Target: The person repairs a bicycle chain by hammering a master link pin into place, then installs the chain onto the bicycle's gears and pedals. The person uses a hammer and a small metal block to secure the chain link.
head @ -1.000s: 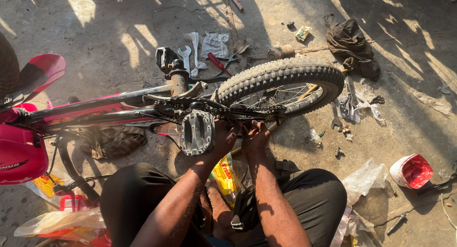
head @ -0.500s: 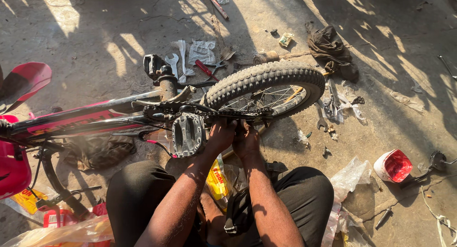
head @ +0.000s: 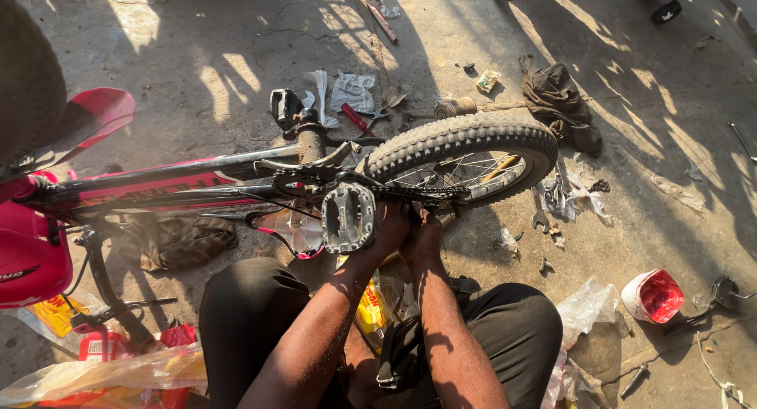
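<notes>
Shift since earlier frame: view drifts, bicycle sits lower in frame; hands remain at the chain. Left hand [head: 388, 229] and right hand [head: 424, 234]: grip pressed together on the chain [head: 410, 191], just beside the pedal [head: 348, 217], below the rear wheel [head: 465, 153]. Advice: keep fingers clear of the sprocket teeth. Spanner [head: 541, 214] right of grip, on floor.
</notes>
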